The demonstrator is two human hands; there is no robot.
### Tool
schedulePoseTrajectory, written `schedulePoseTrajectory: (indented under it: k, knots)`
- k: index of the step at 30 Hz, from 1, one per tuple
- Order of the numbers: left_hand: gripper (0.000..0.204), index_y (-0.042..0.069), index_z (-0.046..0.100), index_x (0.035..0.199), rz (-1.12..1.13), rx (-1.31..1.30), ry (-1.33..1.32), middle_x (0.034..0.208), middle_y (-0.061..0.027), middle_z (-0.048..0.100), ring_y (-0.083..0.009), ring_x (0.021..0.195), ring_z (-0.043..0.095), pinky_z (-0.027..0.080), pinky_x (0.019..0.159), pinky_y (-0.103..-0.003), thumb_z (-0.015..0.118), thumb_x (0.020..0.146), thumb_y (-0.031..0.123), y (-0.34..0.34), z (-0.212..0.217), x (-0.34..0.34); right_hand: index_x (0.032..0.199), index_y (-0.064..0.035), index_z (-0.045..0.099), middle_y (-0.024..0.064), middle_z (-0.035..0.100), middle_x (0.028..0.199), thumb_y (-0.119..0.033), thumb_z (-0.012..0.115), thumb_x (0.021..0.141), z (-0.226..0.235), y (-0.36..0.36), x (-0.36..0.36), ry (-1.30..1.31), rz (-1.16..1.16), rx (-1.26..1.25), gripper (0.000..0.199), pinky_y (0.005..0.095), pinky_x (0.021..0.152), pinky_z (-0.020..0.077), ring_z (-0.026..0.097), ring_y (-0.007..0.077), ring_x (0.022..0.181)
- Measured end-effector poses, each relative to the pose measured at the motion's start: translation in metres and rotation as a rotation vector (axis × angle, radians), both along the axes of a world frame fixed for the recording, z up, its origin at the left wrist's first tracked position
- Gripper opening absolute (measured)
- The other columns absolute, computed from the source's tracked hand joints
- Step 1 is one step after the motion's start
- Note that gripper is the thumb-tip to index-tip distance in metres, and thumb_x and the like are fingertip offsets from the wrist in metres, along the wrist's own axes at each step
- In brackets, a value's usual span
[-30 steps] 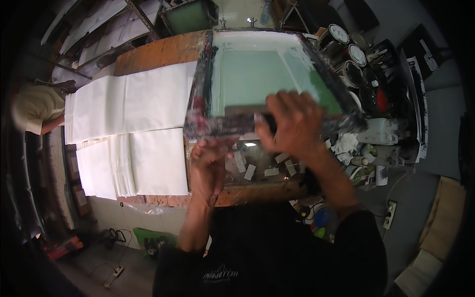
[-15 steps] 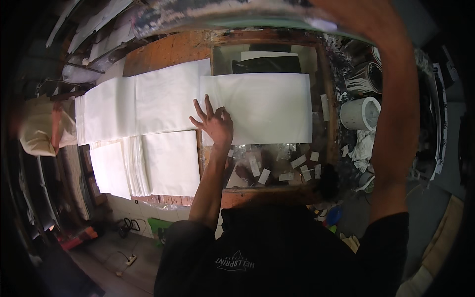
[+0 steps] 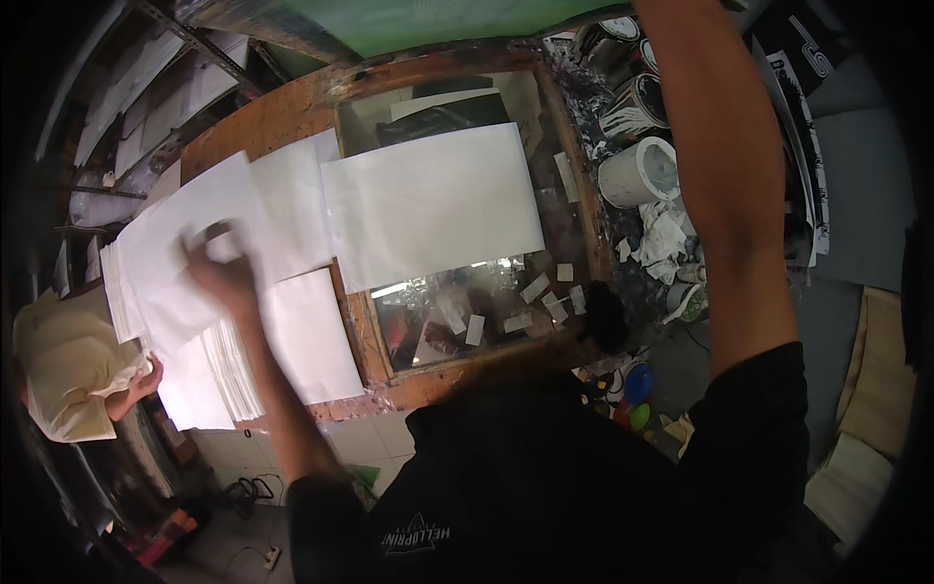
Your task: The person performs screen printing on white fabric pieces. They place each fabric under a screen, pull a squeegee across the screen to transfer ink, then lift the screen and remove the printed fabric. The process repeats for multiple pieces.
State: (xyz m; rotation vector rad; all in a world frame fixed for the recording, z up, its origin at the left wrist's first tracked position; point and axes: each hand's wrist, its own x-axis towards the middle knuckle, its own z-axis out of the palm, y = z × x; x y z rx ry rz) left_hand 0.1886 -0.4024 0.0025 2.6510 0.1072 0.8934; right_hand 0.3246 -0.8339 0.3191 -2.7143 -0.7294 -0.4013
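Head view, A: Your left hand (image 3: 226, 277) is blurred; its thumb and fingers curve into a loop over a skewed white sheet (image 3: 161, 277).

B: Are your fingers grasping it?

A: I cannot tell; blur hides the contact.

B: What surrounds those fingers?

A: To their right, a second white sheet (image 3: 433, 209) lies partly over the glass panel (image 3: 559, 243); nearer you, a white stack (image 3: 313, 336); farther off, a green screen (image 3: 428, 21).

B: And your right hand?

A: Out of view, its grasp unknown; your right forearm (image 3: 728, 195) shows.

Left hand (image 3: 224, 271) blurred, right hand cut off
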Motion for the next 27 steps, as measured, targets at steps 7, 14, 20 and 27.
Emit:
schedulePoseTrajectory:
  k: [7, 14, 20, 27]
  knots:
    - [0.041, 0.007, 0.066, 0.103, -0.401, -0.438, 0.595, 0.16, -0.0291, 0.028, -0.0463, 0.155, 0.011, 0.007, 0.121, -0.067, 0.083, 0.082, 0.039, -0.367, -0.089, -0.083, 0.059, -0.0049, 0.056, 0.0067, 0.049, 0.057, -0.059, 0.038, 0.105, -0.013, 0.009, 0.003, 0.064, 0.009, -0.108, 0.073, 0.0422, 0.055, 0.0386, 0.045, 0.0221, 0.054]
    - [0.014, 0.013, 0.074, 0.093, -0.372, -0.437, 0.466, 0.157, -0.0208, 0.041, -0.0416, 0.155, 0.02, 0.009, 0.122, -0.065, 0.075, 0.087, 0.025, -0.374, -0.127, -0.086, 0.057, -0.0085, 0.054, 0.0015, 0.043, 0.055, -0.056, 0.046, 0.1, -0.011, 0.01, -0.06, 0.205, -0.132, 0.034, 0.064, 0.0401, 0.053, 0.0355, 0.039, 0.0176, 0.052]
    - [0.006, 0.021, 0.076, 0.088, -0.382, -0.548, 0.409, 0.149, -0.0161, 0.054, -0.0406, 0.153, 0.026, 0.004, 0.117, -0.074, 0.077, 0.086, 0.027, -0.373, -0.058, -0.059, 0.068, -0.0027, 0.065, 0.0088, 0.056, 0.063, -0.05, 0.047, 0.098, -0.003, -0.008, -0.063, 0.235, -0.074, 0.107, 0.059, 0.0424, 0.058, 0.0428, 0.049, 0.0203, 0.058]
    - [0.044, 0.017, 0.07, 0.126, -0.576, -0.149, 0.481, 0.156, -0.0161, 0.044, -0.038, 0.155, 0.02, -0.003, 0.113, -0.079, 0.069, 0.091, 0.045, -0.378, -0.117, -0.069, 0.076, -0.0001, 0.068, 0.0128, 0.063, 0.073, -0.044, 0.044, 0.098, 0.006, -0.005, -0.044, 0.197, 0.077, 0.061, 0.055, 0.0427, 0.064, 0.0458, 0.055, 0.0226, 0.065]
